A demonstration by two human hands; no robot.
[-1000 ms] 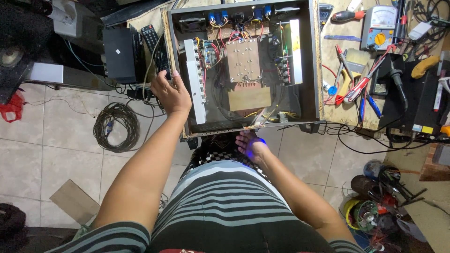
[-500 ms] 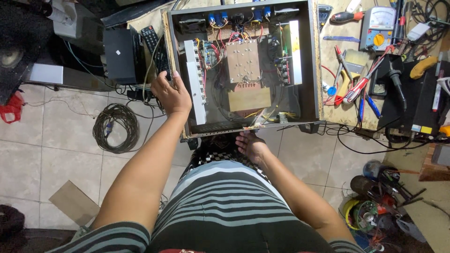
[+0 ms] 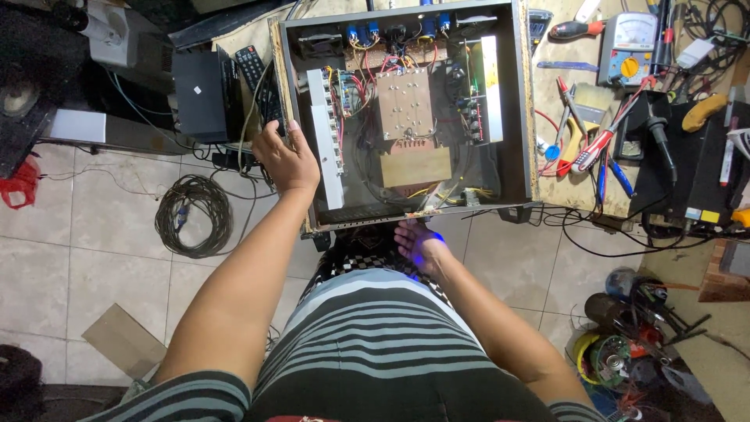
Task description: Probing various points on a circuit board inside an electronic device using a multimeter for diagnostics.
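An open metal chassis (image 3: 522, 101) full of circuit boards, coloured wires and a large square transformer block (image 3: 404, 103) rests on the workbench edge. My left hand (image 3: 286, 160) grips the chassis's left wall near its front corner. My right hand (image 3: 416, 242) is under the front edge of the chassis, fingers curled around a small thing that glows blue (image 3: 437, 237); what it is cannot be made out.
A black box (image 3: 197, 97) and a remote control (image 3: 253, 66) lie left of the chassis. Pliers, screwdrivers (image 3: 576, 30) and a multimeter (image 3: 628, 37) crowd the bench at right. A coiled cable (image 3: 192, 214) lies on the tiled floor, with clutter at lower right.
My right hand has stayed just under the chassis's front edge; the blue glow by it showed a second ago, vanished, and shows again now. The left hand has not moved.
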